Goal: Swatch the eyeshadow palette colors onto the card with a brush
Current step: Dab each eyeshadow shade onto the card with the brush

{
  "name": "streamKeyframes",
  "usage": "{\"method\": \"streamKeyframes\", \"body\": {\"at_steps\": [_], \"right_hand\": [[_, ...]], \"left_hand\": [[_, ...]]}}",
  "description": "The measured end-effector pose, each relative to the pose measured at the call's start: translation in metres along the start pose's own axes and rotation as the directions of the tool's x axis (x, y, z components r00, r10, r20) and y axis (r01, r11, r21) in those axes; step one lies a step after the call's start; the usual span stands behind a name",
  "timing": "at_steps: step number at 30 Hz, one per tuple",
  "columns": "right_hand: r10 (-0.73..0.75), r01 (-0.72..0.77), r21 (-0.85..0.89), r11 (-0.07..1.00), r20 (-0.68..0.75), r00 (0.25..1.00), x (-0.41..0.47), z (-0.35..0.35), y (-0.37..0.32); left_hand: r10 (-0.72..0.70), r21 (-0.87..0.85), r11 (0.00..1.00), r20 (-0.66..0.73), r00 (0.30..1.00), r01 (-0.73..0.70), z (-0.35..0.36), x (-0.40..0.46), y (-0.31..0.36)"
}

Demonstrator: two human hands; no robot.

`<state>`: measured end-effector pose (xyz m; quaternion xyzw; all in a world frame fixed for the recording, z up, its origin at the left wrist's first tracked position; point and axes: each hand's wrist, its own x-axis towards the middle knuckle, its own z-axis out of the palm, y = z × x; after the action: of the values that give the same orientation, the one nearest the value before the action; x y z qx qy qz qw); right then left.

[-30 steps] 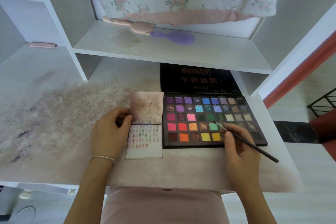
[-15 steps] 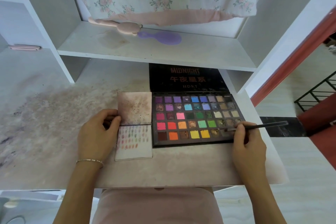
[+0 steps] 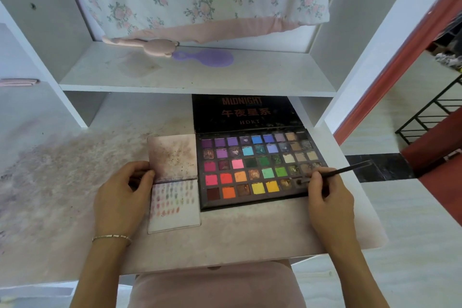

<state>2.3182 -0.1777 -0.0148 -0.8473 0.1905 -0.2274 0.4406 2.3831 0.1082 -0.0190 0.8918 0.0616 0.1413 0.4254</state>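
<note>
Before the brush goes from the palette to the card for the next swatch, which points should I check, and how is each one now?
1. Brush held firmly: right hand pinches it near the tip. Ok.
2. Tip in a pan: it touches a dark pan in the bottom row of the palette. Ok.
3. Enough powder on the bristles: too small to see. Cannot tell.
4. Card steadied: left hand rests at its left edge. Ok.
5. Free space on the card: the bottom part below the swatch rows is bare. Ok.

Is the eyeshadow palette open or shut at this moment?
Open: the eyeshadow palette has its black lid folded back and the colour pans exposed.
</note>
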Motion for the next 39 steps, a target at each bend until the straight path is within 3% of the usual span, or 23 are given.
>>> {"method": "streamKeyframes", "body": {"at_steps": [15, 26, 33, 39], "right_hand": [[-0.013, 0.017, 0.141, 0.990, -0.030, 0.999, -0.011, 0.003, -0.013], [-0.161, 0.045, 0.410, 0.911, 0.253, 0.954, -0.050, 0.055, -0.054], [-0.230, 0.074, 0.347, 0.935, 0.432, 0.872, -0.059, 0.080, -0.070], [-0.258, 0.135, 0.286, 0.949, 0.453, 0.853, -0.058, 0.084, -0.072]], "left_hand": [[0.025, -0.029, 0.999, 0.020, 0.999, -0.025, 0.004, 0.001, 0.000], [0.030, -0.017, 0.999, 0.003, 1.000, -0.030, 0.005, 0.003, -0.003], [0.028, -0.023, 0.999, -0.014, 1.000, -0.028, 0.006, 0.003, -0.006], [0.036, -0.035, 0.999, -0.014, 0.999, -0.037, 0.005, 0.004, -0.007]]}}
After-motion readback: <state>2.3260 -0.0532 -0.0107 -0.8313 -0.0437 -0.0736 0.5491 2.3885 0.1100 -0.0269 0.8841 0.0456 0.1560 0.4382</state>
